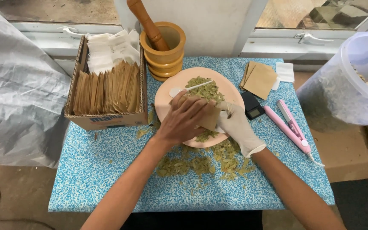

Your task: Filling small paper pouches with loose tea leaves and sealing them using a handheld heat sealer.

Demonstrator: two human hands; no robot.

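Your bare left hand (183, 120) and gloved right hand (236, 124) both grip a small brown paper pouch (210, 119) over the near side of the peach plate (171, 83). Dried green leaves (205, 89) lie on the plate, more leaves spilling onto the blue table (99, 170) nearer you.

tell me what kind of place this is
Probably a small home workspace for packing dried herbs by hand, set at a window. On the blue speckled table a peach plate holds dried leaves, with a cardboard box of brown paper sachets and a wooden mortar and pestle beside it.
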